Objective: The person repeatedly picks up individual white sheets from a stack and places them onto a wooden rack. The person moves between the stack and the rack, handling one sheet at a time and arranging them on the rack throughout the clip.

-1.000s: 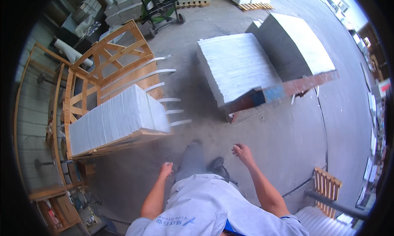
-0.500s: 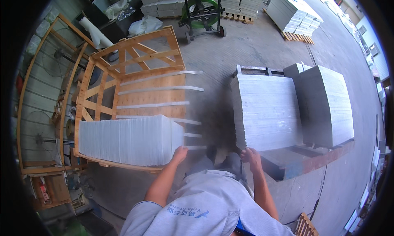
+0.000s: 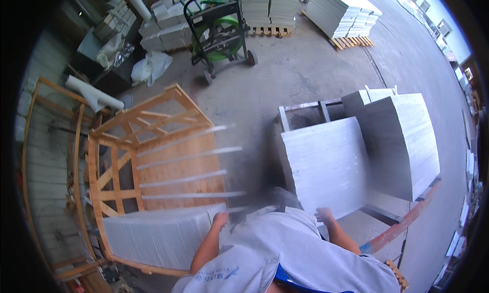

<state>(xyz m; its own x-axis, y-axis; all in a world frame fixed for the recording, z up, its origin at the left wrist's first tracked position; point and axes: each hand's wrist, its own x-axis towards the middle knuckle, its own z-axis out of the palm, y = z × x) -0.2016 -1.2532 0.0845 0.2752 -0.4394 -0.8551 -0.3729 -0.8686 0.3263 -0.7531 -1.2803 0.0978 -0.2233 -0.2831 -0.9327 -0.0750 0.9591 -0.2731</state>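
Note:
My left hand (image 3: 220,220) is beside the right end of a row of thin pale stone slabs (image 3: 158,237), which stand on edge in a wooden crate (image 3: 181,158). Its fingers are small and partly turned away, so their grip is unclear. My right hand (image 3: 324,215) is at the near edge of a stack of grey-white stone slabs (image 3: 326,163), fingers stretched out and apart, with nothing seen in them. Whether it touches the top slab cannot be made out. White strips (image 3: 191,178) lie across the crate's bare panel.
More stone blocks (image 3: 402,140) stand to the right on a metal frame (image 3: 402,221). Farther off are a wheeled black cart with a green reel (image 3: 219,38), palletised slabs (image 3: 344,13) and crumpled plastic (image 3: 152,68). A white roll (image 3: 94,93) lies behind the crate.
The view has shifted and turned; crate and slabs sit lower in the picture. My right hand has gone from the slab stack's near left corner to farther along its near edge, its fingers now stretched out.

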